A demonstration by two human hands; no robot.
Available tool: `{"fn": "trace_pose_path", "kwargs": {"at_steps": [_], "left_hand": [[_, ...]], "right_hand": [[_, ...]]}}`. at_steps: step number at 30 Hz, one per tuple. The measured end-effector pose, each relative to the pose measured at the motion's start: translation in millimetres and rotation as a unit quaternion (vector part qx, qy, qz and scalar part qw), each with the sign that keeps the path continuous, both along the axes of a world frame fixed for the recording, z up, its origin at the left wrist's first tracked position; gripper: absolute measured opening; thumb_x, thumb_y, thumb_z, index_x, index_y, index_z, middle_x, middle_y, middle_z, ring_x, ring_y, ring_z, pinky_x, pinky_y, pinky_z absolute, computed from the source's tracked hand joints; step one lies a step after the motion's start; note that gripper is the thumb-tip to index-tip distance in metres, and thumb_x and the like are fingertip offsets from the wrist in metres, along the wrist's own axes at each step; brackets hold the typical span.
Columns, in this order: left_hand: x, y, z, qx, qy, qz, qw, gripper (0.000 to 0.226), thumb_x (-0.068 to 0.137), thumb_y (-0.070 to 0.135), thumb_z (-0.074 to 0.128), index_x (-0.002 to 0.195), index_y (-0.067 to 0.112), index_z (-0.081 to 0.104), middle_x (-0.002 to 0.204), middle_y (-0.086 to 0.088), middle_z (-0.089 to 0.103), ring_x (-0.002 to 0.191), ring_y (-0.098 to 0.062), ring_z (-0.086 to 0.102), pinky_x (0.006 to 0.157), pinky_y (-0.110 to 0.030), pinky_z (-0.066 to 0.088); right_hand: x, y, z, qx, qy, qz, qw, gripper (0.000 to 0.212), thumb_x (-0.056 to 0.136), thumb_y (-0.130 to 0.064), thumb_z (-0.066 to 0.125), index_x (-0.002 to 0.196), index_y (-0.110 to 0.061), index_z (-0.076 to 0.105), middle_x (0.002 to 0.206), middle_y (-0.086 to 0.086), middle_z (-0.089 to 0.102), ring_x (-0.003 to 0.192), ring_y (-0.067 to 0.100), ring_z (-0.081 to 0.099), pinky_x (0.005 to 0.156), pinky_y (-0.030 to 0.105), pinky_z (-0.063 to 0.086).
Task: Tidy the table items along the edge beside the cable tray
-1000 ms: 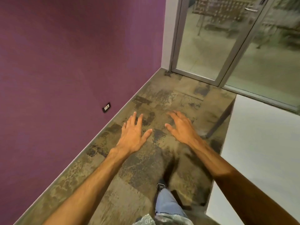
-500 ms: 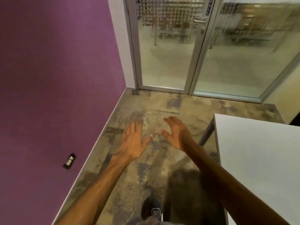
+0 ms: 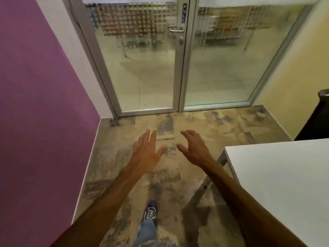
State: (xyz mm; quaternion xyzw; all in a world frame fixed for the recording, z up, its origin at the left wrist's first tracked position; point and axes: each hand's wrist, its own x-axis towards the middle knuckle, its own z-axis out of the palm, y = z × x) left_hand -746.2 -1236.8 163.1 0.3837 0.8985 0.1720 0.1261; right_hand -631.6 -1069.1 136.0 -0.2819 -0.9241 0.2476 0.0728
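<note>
My left hand (image 3: 146, 154) and my right hand (image 3: 195, 148) are stretched out in front of me over the carpet, palms down, fingers spread, holding nothing. A white table (image 3: 277, 179) fills the lower right; its near corner lies just right of my right forearm. The part of the table top in view is bare. No table items and no cable tray are in view.
A purple wall (image 3: 44, 104) runs along the left. A glass door (image 3: 142, 59) with a handle and a PULL sign stands ahead, beside a glass panel (image 3: 231, 59). A dark object (image 3: 316, 114) stands at the right edge. My shoe (image 3: 150, 212) is on the patterned carpet.
The view has swung right and up: the door and glass panel now fill the top, more of the table shows, and the wall socket has left the frame. Both hands stay open.
</note>
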Motion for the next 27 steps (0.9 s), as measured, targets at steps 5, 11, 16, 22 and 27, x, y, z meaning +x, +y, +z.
{"fn": "trace_pose_path", "kwargs": {"at_steps": [5,11,16,22,27], "left_hand": [[-86.6,64.1,8.4,-0.019,0.024,-0.089,0.996,0.072,0.096,0.062,0.032,0.154,0.026,0.011,0.163,-0.002,0.005,0.149,-0.024,0.007,0.120,-0.046,0.013],[-161.1,153.2,12.3,-0.010,0.026,-0.183,0.983,0.075,0.094,0.065,0.030,0.154,0.024,0.013,0.163,-0.004,0.003,0.150,-0.023,0.006,0.120,-0.048,0.016],[-193.7,239.5,9.3,-0.010,0.034,-0.248,0.968,0.075,0.094,0.065,0.029,0.155,0.023,0.012,0.163,-0.005,0.002,0.150,-0.023,0.005,0.121,-0.048,0.013],[-214.3,357.6,4.5,-0.005,0.041,-0.313,0.949,0.076,0.095,0.066,0.026,0.155,0.022,0.012,0.163,-0.005,0.003,0.150,-0.023,0.006,0.121,-0.047,0.013],[-229.1,476.8,-0.3,0.000,0.057,-0.335,0.941,0.076,0.093,0.068,0.023,0.154,0.023,0.014,0.162,-0.006,0.010,0.149,-0.024,0.011,0.120,-0.050,0.014]], "right_hand": [[-65.7,52.0,7.8,-0.017,0.002,-0.075,0.997,0.061,0.094,-0.043,0.058,0.147,-0.018,0.042,0.153,0.011,0.038,0.138,0.028,0.036,0.112,0.042,0.034],[-107.0,115.1,13.3,-0.016,0.007,-0.144,0.989,0.061,0.093,-0.040,0.060,0.145,-0.013,0.045,0.151,0.016,0.038,0.140,0.031,0.035,0.114,0.043,0.033],[-120.8,179.9,10.8,-0.021,0.020,-0.218,0.976,0.059,0.093,-0.040,0.061,0.144,-0.014,0.046,0.150,0.015,0.040,0.138,0.030,0.037,0.113,0.042,0.034],[-137.5,281.6,1.5,-0.013,0.019,-0.276,0.961,0.059,0.093,-0.040,0.061,0.144,-0.015,0.045,0.150,0.011,0.040,0.139,0.026,0.036,0.114,0.038,0.032],[-147.0,383.6,-0.4,-0.016,0.033,-0.317,0.948,0.059,0.092,-0.041,0.061,0.144,-0.016,0.046,0.148,0.009,0.042,0.137,0.024,0.038,0.111,0.037,0.033]]}}
